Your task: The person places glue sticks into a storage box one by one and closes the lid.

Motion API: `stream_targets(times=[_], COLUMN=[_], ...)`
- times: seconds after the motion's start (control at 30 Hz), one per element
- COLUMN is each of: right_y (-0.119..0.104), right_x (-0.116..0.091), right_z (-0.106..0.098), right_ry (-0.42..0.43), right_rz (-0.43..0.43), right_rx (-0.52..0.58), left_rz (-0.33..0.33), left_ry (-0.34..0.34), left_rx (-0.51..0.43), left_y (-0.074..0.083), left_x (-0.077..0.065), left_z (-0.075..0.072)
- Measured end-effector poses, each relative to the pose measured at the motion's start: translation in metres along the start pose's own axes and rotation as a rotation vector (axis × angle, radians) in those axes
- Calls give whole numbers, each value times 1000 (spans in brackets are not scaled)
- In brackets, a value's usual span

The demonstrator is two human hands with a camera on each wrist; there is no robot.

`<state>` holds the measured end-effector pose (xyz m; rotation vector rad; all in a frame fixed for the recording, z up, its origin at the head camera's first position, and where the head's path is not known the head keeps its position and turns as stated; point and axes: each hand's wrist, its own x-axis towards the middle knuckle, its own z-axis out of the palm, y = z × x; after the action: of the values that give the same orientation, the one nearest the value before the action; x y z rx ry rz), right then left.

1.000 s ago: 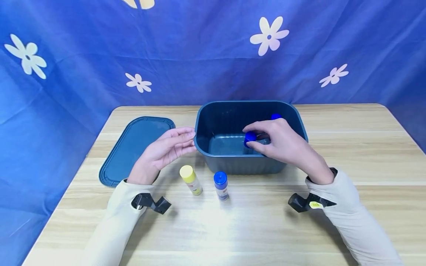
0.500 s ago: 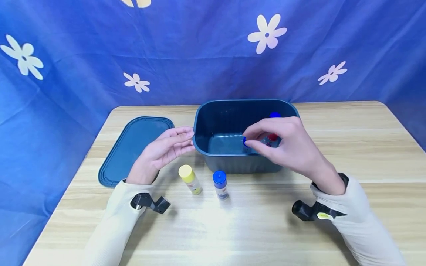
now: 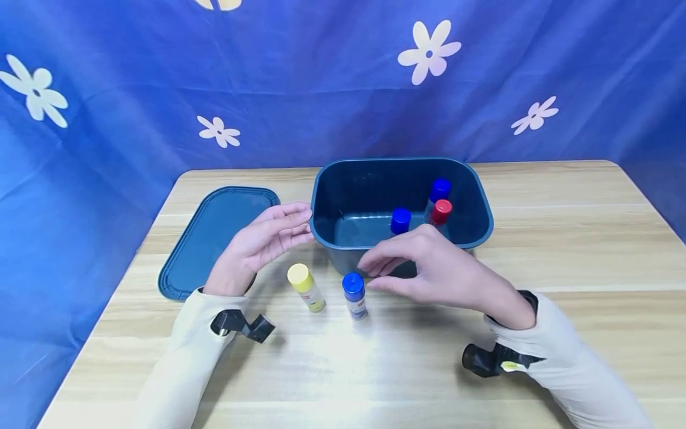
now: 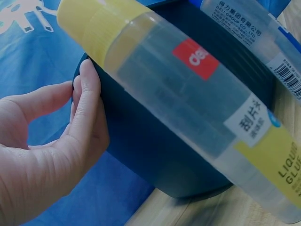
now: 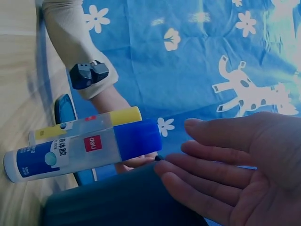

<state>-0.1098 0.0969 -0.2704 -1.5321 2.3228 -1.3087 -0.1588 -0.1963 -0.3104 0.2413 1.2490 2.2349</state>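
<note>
My left hand [image 3: 265,245] touches the left rim of the dark teal bin [image 3: 393,162] from outside, its fingers fairly straight. My right hand [image 3: 429,268] holds nothing; it hovers over the bin's front side, thumb and fingers apart, fingertips just right of a blue-capped liquid glue bottle [image 3: 355,297]. That bottle stands upright on the table, beside a yellow-capped liquid glue bottle [image 3: 307,288]. Inside the bin are two blue-capped bottles, one near the front [image 3: 401,220] and one at the back right [image 3: 440,190], and a red-capped bottle [image 3: 441,212]. Their lower parts are hidden.
A flat teal lid [image 3: 214,238] lies on the table left of the bin, partly behind the left hand. The wooden table [image 3: 568,250] ends at a blue flowered cloth [image 3: 321,77] behind the bin.
My right hand has let go of a blue-capped bottle inside the bin. It has come out over the front rim, forward and left, toward the blue-capped glue on the table. Left hand unchanged.
</note>
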Motion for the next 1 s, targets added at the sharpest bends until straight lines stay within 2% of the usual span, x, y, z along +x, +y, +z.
stream_targets(times=[0.13,0.3,0.5,1.0], right_y=[1,2,6,13], right_x=[0,1,4,5], right_z=[3,8,17,20], right_ry=[-48,-97,-112,-94], right_rz=[48,92,69,19], right_rx=[11,-26,-118,-95], left_rz=[-3,-6,8,8], left_ry=[-5,10,-1,-12], left_rx=[-17,-13,-30,-35], left_y=[0,-1,-1,-2], left_x=[1,3,2,3], left_z=[0,1,1,-2])
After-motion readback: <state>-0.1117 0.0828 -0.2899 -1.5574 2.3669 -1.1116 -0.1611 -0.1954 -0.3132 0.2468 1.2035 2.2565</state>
